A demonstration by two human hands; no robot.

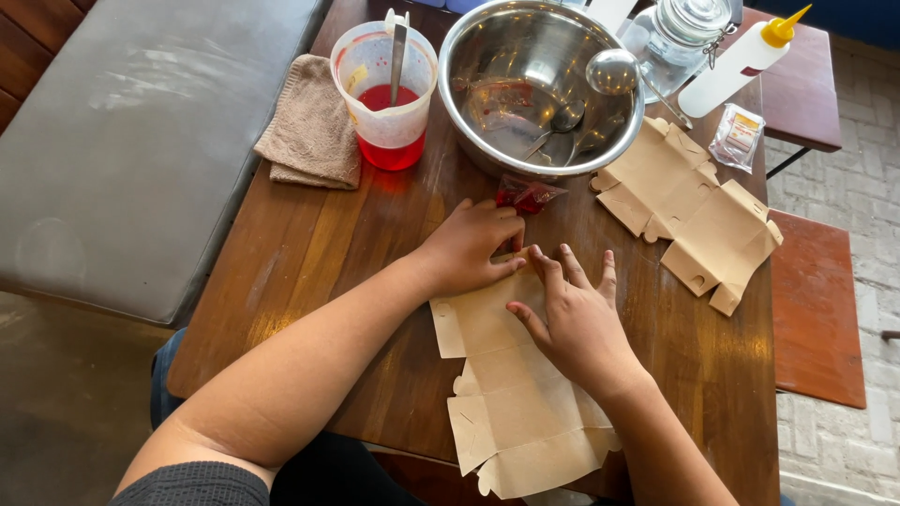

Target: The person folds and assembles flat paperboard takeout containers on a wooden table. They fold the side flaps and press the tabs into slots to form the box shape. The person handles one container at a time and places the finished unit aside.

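Head view, looking down on a wooden bench [309,244].

Left hand [469,248]: palm down, fingers curled together, fingertips pressing on the top edge of an unfolded brown cardboard box blank [516,403]. Nothing pinched that I can see.

Right hand [572,319]: flat on the same blank, fingers spread, palm bearing down near its upper part. Holds nothing.

The blank lies flat at the near edge of the bench, its lower flaps overhanging toward the person. The two hands are just beside each other, fingertips nearly meeting.

Just beyond the left hand: a small red packet [528,195], touching the bench, close to the base of a large steel mixing bowl [469,112]. A ladle [614,73] leans over the bowl rim; a spoon lies inside.

Left of the bowl: plastic measuring jug [386,89] with red liquid and a utensil standing in it; a folded brown cloth [312,126] beside it.

Right: second flattened box blank [689,211], small sachet [738,136], squeeze bottle [741,61] with yellow tip, glass jar [680,33].
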